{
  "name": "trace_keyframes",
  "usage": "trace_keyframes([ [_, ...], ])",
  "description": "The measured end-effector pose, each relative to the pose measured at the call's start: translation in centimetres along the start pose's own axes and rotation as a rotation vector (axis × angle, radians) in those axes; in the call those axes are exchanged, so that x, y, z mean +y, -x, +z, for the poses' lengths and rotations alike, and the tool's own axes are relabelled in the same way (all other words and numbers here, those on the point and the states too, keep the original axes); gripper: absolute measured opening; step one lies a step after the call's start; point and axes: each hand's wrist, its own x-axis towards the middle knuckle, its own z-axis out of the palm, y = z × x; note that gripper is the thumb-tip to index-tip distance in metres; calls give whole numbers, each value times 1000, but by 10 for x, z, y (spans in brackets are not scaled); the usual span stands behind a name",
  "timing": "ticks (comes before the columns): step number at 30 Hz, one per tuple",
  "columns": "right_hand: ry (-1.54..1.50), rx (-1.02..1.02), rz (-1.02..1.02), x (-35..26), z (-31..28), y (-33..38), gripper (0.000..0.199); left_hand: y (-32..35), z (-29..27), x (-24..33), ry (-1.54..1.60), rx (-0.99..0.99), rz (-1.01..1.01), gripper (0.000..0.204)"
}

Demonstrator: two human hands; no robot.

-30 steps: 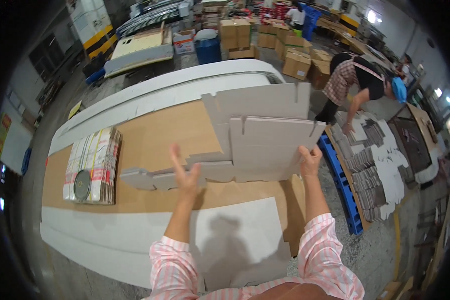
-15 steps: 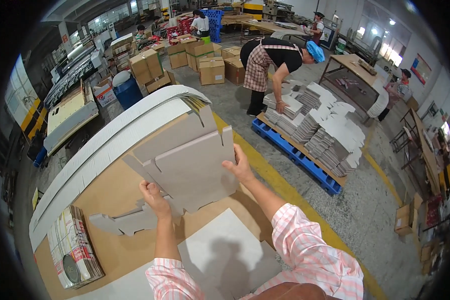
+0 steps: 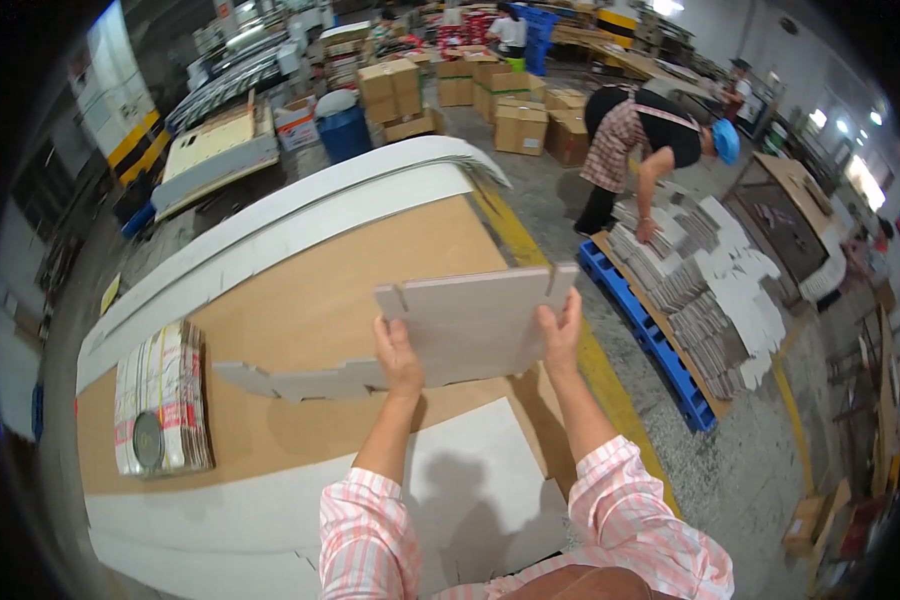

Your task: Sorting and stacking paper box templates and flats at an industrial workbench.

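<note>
Upright between my two hands stands a grey cardboard panel (image 3: 478, 325) with slots cut near both ends of its upper edge. Its thick top edge could be several sheets pressed together; I cannot tell. My left hand (image 3: 400, 358) is closed on the left side, and my right hand (image 3: 562, 332) grips the right side, thumb on the near face. Left of the panel, a low grey cardboard strip (image 3: 305, 384) with a stepped edge stands on the brown board (image 3: 370, 250). Whether it joins the panel is hidden behind my left hand.
A strapped bundle with printed wrapping (image 3: 160, 400) lies on the left, a round dark disc (image 3: 148, 440) on it. White sheets (image 3: 470, 470) cover the near side. A co-worker (image 3: 650, 140) bends over cardboard stacks (image 3: 690, 310) on a blue pallet (image 3: 650, 345) at the right.
My left hand has moved up and right onto the panel's left side. The panel is now squarer to me, and the other grey piece behind it is gone from sight. My view has turned left.
</note>
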Motion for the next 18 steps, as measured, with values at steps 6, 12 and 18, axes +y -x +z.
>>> trace_keyframes([
  [6, 13, 6, 146, 23, -36, 13, 27, 0, -32, 11, -95, -188, -9, 50],
  [12, -151, 32, 56, 28, -19, 10, 23, -13, -179, -13, -1107, -285, 440, 62],
  [18, -77, -86, 103, 19, -35, 17, 33, -24, -240, -72, -1238, -518, 360, 25],
])
